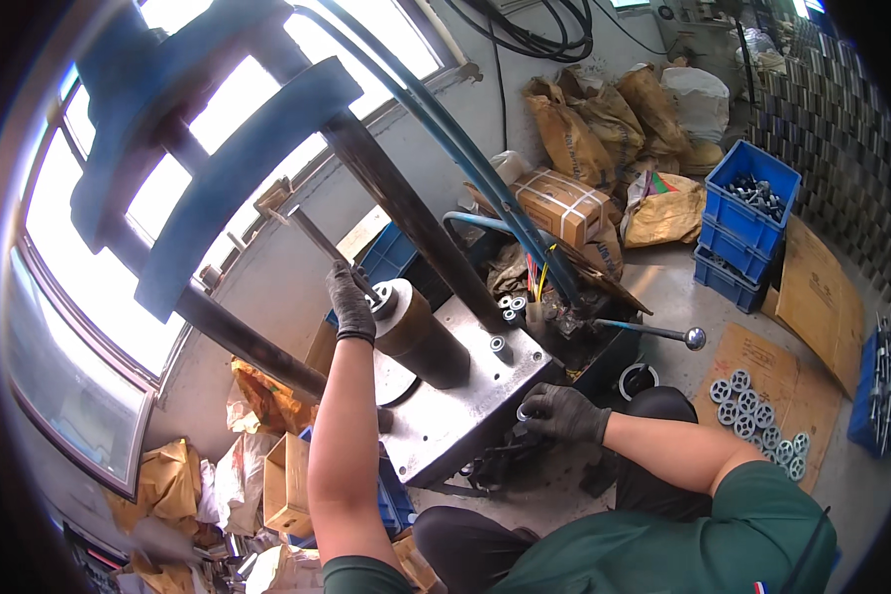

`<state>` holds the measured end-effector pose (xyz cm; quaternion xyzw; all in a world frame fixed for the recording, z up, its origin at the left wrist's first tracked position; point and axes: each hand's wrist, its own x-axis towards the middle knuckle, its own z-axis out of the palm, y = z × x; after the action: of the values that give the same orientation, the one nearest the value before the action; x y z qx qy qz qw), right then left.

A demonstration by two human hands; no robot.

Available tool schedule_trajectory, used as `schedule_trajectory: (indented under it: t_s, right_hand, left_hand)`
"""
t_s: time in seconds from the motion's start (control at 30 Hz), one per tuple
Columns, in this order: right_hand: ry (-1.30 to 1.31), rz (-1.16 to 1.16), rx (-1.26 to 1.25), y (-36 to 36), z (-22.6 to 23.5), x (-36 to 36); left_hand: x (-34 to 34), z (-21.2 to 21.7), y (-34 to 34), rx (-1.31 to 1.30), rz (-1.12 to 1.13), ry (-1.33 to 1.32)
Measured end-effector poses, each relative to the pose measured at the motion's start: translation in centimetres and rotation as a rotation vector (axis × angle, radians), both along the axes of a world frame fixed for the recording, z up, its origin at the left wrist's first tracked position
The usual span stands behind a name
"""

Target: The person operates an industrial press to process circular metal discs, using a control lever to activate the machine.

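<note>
My left hand [349, 300], in a dark grey glove, is closed around a metal rod [314, 236] that slants up to the left. Right beside it, a silver spoked wheel [386, 295] sits on top of a thick dark cylinder [424, 342]. The cylinder stands on the flat metal bed [465, 406] of a press. My right hand [567, 412], gloved too, is off the bed's near right edge, fingers closed on a small round metal part [523, 412], mostly hidden. A short ringed metal piece [501, 348] stands on the bed, and several similar rings [512, 305] lie beyond it.
The blue press frame [252, 178] arches over the left, with dark columns [406, 208]. A ball-ended lever [695, 339] juts out at the right. Several spoked wheels [747, 411] lie on cardboard. Blue crates [747, 218] are stacked behind; sacks [574, 129] line the wall.
</note>
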<state>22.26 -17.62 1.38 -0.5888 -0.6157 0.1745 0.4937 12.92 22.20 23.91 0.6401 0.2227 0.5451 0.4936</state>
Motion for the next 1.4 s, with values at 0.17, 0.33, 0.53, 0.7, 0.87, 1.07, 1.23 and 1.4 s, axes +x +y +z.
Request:
schedule_trajectory:
  t_s: [0.17, 0.33, 0.53, 0.7, 0.87, 1.07, 1.23, 1.4]
  right_hand:
    - [-0.075, 0.001, 0.07, 1.3, -0.6, -0.6]
    - [-0.07, -0.016, 0.211, 5.3, 1.7, -0.8]
    - [-0.247, -0.192, 0.617, 16.5, 11.3, 0.6]
    - [-0.516, -0.373, 0.479, 22.9, 16.4, 0.5]
    - [-0.493, -0.417, 0.371, 20.6, 15.6, 0.0]
    - [-0.788, -0.157, 0.122, 5.7, 15.7, 0.4]
    - [-1.071, -0.236, 0.034, -8.9, 19.8, 3.2]
    - [-1.121, -0.313, -0.498, -15.7, 20.9, 7.5]
  left_hand:
    - [1.2, -1.2, -1.2, -0.258, 0.109, -0.034]
    - [1.8, -1.0, -2.0, -0.198, 0.196, -0.093]
    - [-0.1, 2.5, -4.7, -0.105, 0.198, -0.29]
    - [-2.0, 4.4, -6.9, 0.053, 0.177, -0.459]
    - [-1.4, 4.6, -7.6, -0.039, 0.204, -0.588]
    - [0.3, 4.4, -6.5, -0.211, 0.154, -0.555]
    - [1.3, 4.4, -5.7, -0.209, 0.15, -0.468]
    - [1.4, 4.5, -6.3, -0.093, 0.081, -0.442]
